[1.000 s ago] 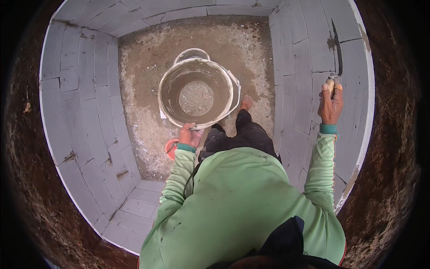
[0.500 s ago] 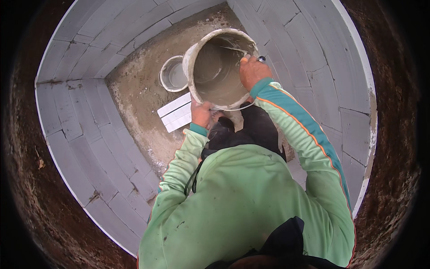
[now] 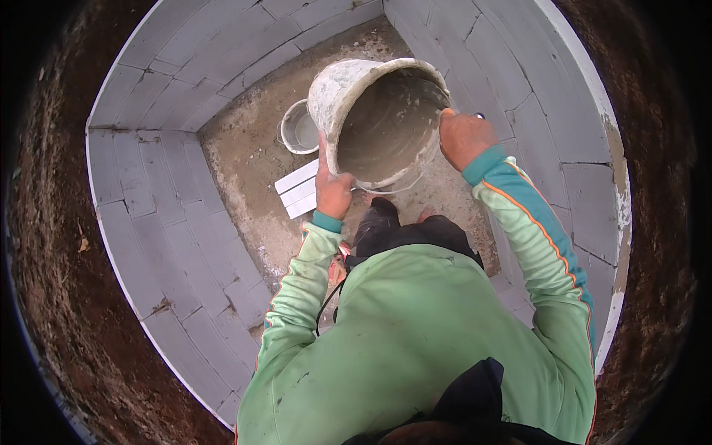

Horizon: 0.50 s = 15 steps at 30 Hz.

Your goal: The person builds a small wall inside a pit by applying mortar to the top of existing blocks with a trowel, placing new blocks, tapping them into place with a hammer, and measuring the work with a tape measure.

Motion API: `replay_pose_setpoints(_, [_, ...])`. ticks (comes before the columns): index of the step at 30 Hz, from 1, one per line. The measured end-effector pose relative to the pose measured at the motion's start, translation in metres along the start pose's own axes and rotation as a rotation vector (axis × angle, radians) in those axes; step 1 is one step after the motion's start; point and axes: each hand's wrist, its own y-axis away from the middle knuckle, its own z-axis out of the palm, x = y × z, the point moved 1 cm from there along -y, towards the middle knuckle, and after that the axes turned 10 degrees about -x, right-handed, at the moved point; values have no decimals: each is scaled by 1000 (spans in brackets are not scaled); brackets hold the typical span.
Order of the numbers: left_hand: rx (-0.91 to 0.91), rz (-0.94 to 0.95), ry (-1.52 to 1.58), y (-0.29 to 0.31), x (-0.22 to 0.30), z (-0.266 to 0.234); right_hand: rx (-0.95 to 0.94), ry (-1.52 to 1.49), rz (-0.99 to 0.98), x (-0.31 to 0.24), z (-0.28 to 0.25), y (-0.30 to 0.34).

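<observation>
A large pale bucket (image 3: 345, 83), crusted with mortar outside, is held tilted with its mouth turned toward me. Wet grey-brown mortar (image 3: 393, 122) coats its inside. My left hand (image 3: 334, 191) grips the rim at the near left, thumb across the edge. Closed at the right side of the rim is my right hand (image 3: 467, 138), wrapped round what looks like a trowel handle. Only its dark end (image 3: 480, 116) and a bit of orange by the fingers show; the blade is hidden. The bucket's wire handle (image 3: 404, 187) hangs below the mouth.
Behind the large bucket a small white bucket (image 3: 286, 127) stands on the rough floor (image 3: 248, 178). White slabs (image 3: 298, 194) lie beside it. Grey block walls (image 3: 163, 178) close in on several sides, with brown soil (image 3: 67, 297) beyond. My legs (image 3: 415, 233) are below the bucket.
The large bucket has shifted right and tilted further, so more of its outer wall shows. My right hand has moved right with it, from inside the mouth to the rim.
</observation>
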Motion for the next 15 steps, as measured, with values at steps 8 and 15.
replay_pose_setpoints(8, [-106,52,29,45,27,48,-264,-413,-114,47,58,11])
replay_pose_setpoints(15, [-71,34,90,74,-51,118,-537,-1185,-297,32,79,61])
